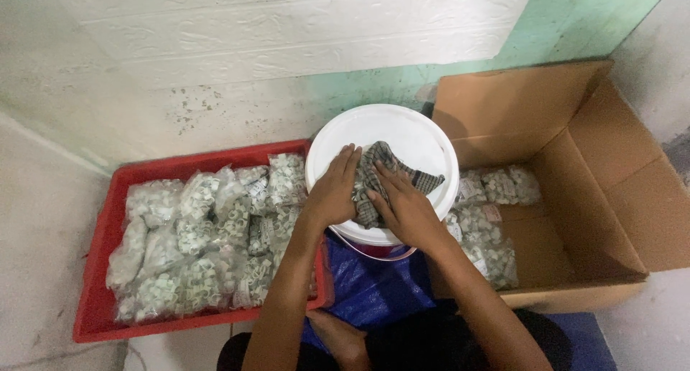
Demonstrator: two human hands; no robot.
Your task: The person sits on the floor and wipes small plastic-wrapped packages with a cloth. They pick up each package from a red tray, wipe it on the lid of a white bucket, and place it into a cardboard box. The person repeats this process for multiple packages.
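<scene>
Left hand (332,193): flat, fingers spread on cloth (388,175), centre frame.
Right hand (404,207): pressing cloth; grip closure unclear.
Bucket lid (410,130): partly covered.
Bags (201,234): contents indistinct.

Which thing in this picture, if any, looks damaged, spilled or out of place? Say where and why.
Nothing looks spilled or broken. Both hands, left and right, press a crumpled checked cloth on the white bucket lid. Clear bags of small pale parts sit inside the red tray and the cardboard box. Only the wall looks stained and flaking.
</scene>
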